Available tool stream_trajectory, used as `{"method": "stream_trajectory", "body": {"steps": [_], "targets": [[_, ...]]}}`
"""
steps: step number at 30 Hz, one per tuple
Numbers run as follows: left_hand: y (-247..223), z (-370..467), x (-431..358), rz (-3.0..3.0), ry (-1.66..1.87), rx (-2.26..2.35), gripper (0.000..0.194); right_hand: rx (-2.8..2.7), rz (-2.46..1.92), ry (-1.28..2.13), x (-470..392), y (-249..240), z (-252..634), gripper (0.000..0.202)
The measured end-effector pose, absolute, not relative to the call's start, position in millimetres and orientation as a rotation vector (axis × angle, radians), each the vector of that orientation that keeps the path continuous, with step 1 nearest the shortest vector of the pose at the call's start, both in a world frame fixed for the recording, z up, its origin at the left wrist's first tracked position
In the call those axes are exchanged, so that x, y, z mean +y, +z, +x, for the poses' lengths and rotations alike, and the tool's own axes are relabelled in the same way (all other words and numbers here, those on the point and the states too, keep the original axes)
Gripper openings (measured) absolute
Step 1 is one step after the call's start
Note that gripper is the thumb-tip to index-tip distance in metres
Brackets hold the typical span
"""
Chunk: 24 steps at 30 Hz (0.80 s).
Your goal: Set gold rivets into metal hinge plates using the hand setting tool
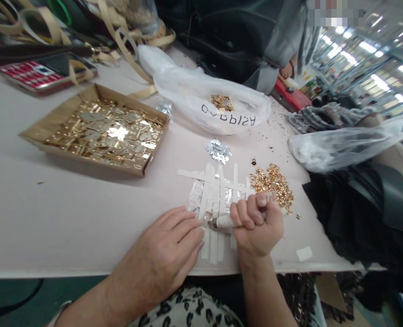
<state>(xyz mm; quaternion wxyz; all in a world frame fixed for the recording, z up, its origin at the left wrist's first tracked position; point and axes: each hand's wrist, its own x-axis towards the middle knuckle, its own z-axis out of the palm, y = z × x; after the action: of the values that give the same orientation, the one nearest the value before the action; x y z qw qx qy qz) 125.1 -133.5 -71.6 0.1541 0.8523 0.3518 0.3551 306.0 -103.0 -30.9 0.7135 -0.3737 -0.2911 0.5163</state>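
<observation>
- The white-wrapped tool [226, 221] is over the white strips [217, 193], its dark tip beside a small shiny piece; the right hand [258, 222] has its fingers clenched around it.
- The left hand [169, 247] lies with fingers together at the strips' near left edge; whether they pinch anything, I cannot tell.
- Gold-coloured metal pieces [272, 179] lie heaped just beyond the right hand, which partly covers them.
- Silver discs [218, 151] sit beyond the strips; behind them, a translucent plastic bag [184, 93] holds gold-coloured pieces.
- Leftward, an open cardboard box [94, 162] brims with flat gold-coloured plates.
- The pale counter [86, 227] has black material [361, 213] at its right edge; lit ceiling lamps [368, 47] show beyond.
</observation>
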Motion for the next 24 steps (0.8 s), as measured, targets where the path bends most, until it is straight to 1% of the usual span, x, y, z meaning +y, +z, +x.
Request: {"method": "stream_trajectory", "body": {"steps": [6, 12, 20, 24], "targets": [[-69, 122, -139, 2.506, 1.006, 1.002, 0.021, -0.604, -0.778, 1.126, -90, -38, 312, 0.025], [-70, 122, -136, 2.597, 0.789, 0.953, 0.032, -0.509, -0.77, 1.175, -93, -42, 319, 0.023], [-73, 126, -137, 2.587, 0.84, 1.001, 0.031, -0.274, -0.751, 1.207, -94, -52, 320, 0.023], [-73, 126, -138, 2.566, 0.841, 1.022, 0.03, -0.263, -0.765, 1.228, -91, -54, 321, 0.024]]}}
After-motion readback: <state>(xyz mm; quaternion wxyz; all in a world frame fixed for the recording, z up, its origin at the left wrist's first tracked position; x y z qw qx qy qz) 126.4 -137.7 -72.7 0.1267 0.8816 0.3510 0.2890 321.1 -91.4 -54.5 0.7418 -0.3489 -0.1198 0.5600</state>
